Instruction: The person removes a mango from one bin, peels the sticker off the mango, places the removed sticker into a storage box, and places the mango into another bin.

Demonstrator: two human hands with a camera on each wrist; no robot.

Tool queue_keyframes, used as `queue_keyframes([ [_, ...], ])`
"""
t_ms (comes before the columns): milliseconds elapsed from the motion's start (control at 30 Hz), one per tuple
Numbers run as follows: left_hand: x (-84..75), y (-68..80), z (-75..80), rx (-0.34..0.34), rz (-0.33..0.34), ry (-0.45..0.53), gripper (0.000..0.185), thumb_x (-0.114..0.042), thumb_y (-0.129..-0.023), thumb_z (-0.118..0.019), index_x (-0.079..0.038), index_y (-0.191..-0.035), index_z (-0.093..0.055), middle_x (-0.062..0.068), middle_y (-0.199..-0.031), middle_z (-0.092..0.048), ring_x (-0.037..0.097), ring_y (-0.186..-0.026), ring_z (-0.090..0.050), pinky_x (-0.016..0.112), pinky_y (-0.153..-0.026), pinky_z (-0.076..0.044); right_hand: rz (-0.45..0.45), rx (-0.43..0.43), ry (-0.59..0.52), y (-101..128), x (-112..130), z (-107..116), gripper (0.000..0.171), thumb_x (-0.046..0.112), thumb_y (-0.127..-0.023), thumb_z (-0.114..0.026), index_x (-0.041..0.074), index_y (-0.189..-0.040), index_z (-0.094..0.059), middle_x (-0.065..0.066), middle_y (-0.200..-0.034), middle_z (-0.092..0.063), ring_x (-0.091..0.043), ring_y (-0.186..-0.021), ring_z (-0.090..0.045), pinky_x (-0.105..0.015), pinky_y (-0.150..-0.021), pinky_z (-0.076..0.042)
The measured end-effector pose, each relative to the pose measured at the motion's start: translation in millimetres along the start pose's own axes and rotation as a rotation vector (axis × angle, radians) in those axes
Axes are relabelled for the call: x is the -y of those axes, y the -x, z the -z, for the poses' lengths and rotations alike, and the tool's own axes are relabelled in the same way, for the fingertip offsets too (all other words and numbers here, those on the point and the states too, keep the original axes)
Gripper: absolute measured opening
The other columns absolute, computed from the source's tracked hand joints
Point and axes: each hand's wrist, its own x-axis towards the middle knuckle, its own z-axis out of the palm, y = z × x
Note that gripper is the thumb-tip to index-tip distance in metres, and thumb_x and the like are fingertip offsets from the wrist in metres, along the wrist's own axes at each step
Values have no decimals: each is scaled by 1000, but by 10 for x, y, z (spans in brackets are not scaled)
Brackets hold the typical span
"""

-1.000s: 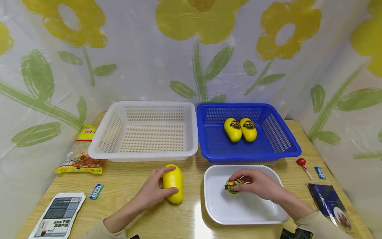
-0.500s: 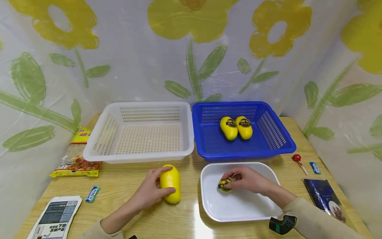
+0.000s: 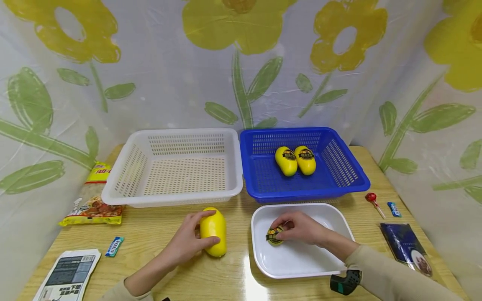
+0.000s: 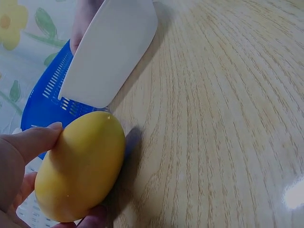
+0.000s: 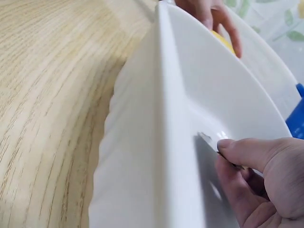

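Nearest the person, a yellow oval fruit (image 3: 213, 232) is gripped on the wooden table (image 3: 158, 234) by the left hand (image 3: 186, 242): fingers are curled over its far end and the thumb is pressed against its near side, as the left wrist view confirms. Its long axis runs away from the person, toward the baskets, and it lies just left of the white tray (image 3: 301, 267).

Inside that tray, a small round yellow-and-black label (image 3: 274, 235) is pinched by the right hand (image 3: 301, 228). The label sits at the fingertips' left, toward the fruit (the right wrist view shows only a thin edge of it under the thumb). Fruit and label are thus set side by side with the tray's left wall between them, each held by the hand on its own side.

Farther off, a white basket (image 3: 124, 192) stands behind the fruit and a blue basket (image 3: 350, 184) behind the tray; in the latter two labelled yellow fruits (image 3: 295, 160) lie touching, their long axes also pointing away.

At the edges are a snack bag (image 3: 92, 196), a lollipop (image 3: 373, 199) and small wrappers.
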Motion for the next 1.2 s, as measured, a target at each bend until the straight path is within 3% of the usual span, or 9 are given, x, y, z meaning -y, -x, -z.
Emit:
queue_keyframes([
  [300, 8, 6, 4, 1, -3, 12, 66, -16, -76, -85, -18, -135, -55, 21, -124, -41, 35, -104, -60, 35, -75, -56, 82, -44, 264, -49, 40, -82, 18, 12, -78, -79, 8, -94, -73, 7, -78, -61, -3, -72, -51, -20, -65, -45],
  [533, 12, 5, 3, -2, -10, 9, 66, -16, -76, -85, -18, -134, -56, 21, -124, -41, 35, -104, -60, 36, -76, -57, 106, -61, 367, -51, 102, -135, 19, 4, -74, -78, 9, -91, -71, 7, -80, -60, -3, -72, -51, -21, -66, -46],
  [733, 4, 5, 5, -5, -8, 7, 65, -14, -76, -85, -17, -134, -56, 22, -124, -41, 37, -105, -60, 36, -76, -57, 137, -100, 486, -21, 134, -162, 18, 8, -75, -80, 12, -90, -71, 7, -81, -55, -5, -75, -44, -21, -66, -40],
  [967, 8, 4, 5, -6, -16, 8, 66, -15, -75, -85, -18, -134, -56, 22, -124, -41, 35, -103, -60, 35, -75, -57, 131, -110, 447, -18, 118, -146, 14, 9, -74, -81, 11, -83, -70, 7, -74, -56, -3, -69, -50, -19, -63, -43],
  [1200, 22, 6, -17, -4, -17, 34, 65, -14, -77, -84, -17, -135, -55, 24, -130, -39, 35, -104, -60, 35, -77, -57, 114, -35, 331, 24, 104, -76, 19, 4, -76, -79, 6, -94, -73, 2, -85, -67, -6, -75, -62, -22, -69, -53],
])
